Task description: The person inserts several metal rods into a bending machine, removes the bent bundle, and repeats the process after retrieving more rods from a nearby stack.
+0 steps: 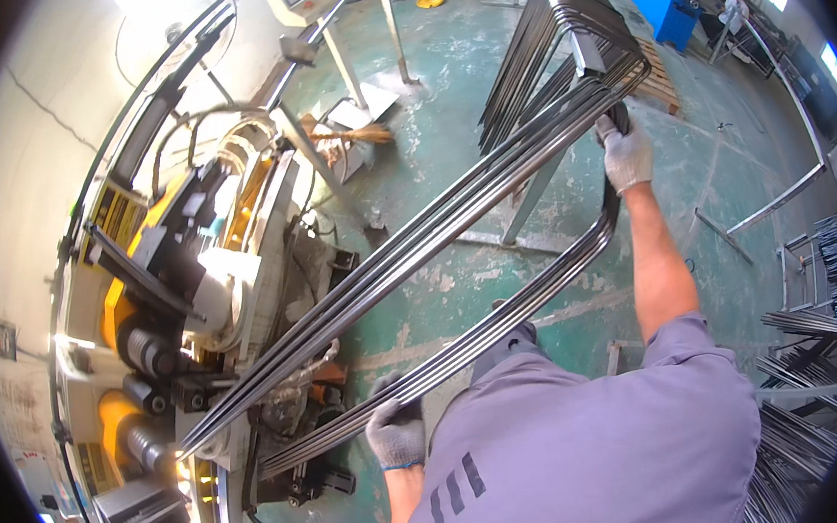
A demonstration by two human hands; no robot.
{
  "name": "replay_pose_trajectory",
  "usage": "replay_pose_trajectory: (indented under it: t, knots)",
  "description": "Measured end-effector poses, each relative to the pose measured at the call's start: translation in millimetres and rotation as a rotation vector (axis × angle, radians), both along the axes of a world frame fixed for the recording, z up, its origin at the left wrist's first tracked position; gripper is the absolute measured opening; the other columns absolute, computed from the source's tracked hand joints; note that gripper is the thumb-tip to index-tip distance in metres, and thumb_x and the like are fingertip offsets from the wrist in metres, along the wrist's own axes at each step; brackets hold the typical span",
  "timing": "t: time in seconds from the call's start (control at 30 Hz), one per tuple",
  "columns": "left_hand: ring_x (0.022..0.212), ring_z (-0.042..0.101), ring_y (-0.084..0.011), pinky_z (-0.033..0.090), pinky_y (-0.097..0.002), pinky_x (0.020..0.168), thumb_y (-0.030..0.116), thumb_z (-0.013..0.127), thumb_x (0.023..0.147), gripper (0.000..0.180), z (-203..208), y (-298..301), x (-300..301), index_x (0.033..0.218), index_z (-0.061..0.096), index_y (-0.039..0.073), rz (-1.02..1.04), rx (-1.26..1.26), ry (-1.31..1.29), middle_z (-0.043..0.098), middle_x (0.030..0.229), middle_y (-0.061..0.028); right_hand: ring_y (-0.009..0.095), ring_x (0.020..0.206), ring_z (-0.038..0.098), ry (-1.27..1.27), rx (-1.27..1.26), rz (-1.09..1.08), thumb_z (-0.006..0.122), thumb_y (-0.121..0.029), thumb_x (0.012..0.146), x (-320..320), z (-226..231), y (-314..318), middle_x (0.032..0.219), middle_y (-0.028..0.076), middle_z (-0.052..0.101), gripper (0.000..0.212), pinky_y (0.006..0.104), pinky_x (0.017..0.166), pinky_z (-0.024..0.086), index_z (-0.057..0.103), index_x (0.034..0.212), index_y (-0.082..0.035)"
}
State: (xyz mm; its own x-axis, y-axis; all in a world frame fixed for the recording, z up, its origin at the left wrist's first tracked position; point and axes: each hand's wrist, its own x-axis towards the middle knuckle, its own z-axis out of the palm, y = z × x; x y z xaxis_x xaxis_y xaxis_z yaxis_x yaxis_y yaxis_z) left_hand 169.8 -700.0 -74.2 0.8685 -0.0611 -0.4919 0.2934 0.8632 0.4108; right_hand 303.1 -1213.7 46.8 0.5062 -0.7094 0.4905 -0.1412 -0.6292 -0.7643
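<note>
A bundle of several bent dark metal rods (pixel 506 316) stretches across the view, curving at the upper right and running down to the machine at the left. My right hand (pixel 628 154), in a pale knitted glove, is closed around the bundle at its bend. Lower down, my left hand (pixel 396 432), also gloved, grips the nearer legs of the same rods. The far legs pass beside a rack (pixel 586 52) hung with many similar bent rods. Some fingers of both hands are hidden behind the metal.
A bending machine with yellow and black parts (pixel 141 352) fills the left side. A broom (pixel 364 134) lies beyond it. Blue workbenches (pixel 659 2) stand at the far right, where a person (pixel 735 8) sits. Rod piles (pixel 795 428) lie at the lower right beside metal frames.
</note>
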Motion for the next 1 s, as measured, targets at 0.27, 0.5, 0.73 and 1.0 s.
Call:
replay_pose_trajectory:
  t: [0.27, 0.5, 0.73, 1.0]
  knots:
    - [0.107, 0.070, -0.0403, 0.057, -0.0522, 0.097, 0.010, 0.060, 0.096, 0.036, -18.5, -200.9, 141.2, 0.127, 0.060, -0.008, -0.520, 0.368, 0.045, 0.069, 0.120, -0.0264, 0.032, 0.126, 0.065, 0.139, -0.586, -0.057, 0.073, -0.004, 0.087, 121.7, -9.1, -264.9, 0.130, 0.017, 0.071, 0.043, 0.0441, 0.108, 0.049, 0.070, 0.129, -0.007]
    - [0.102, 0.072, -0.0264, 0.058, -0.0411, 0.096, 0.018, 0.065, 0.103, 0.036, 94.4, -450.6, 296.4, 0.129, 0.061, -0.006, -0.632, 0.647, -0.447, 0.072, 0.111, -0.0163, 0.034, 0.135, 0.059, 0.315, -0.778, 0.006, 0.059, -0.002, 0.087, 249.1, -33.3, -350.9, 0.149, 0.017, 0.060, 0.068, 0.0509, 0.118, 0.041, 0.051, 0.153, -0.011]
    - [0.100, 0.072, -0.0238, 0.059, -0.0387, 0.094, 0.016, 0.067, 0.103, 0.029, 81.9, -527.7, 325.6, 0.123, 0.065, -0.005, -0.761, 0.631, -0.298, 0.073, 0.111, -0.0152, 0.033, 0.111, 0.072, 0.621, -0.845, -0.047, 0.068, -0.026, 0.095, 366.3, 7.9, -431.2, 0.132, 0.009, 0.070, 0.042, 0.0473, 0.089, 0.060, 0.059, 0.136, -0.017]
    - [0.093, 0.074, -0.0280, 0.062, -0.0402, 0.086, 0.012, 0.063, 0.104, 0.026, 44.2, -425.8, 281.8, 0.123, 0.063, -0.005, -0.391, 0.845, 0.105, 0.073, 0.107, -0.0196, 0.042, 0.133, 0.059, 0.567, -0.557, -0.542, 0.034, -0.037, 0.108, 517.0, -3.0, -539.9, 0.147, 0.025, 0.059, 0.054, 0.0523, 0.116, 0.044, 0.056, 0.143, -0.003]
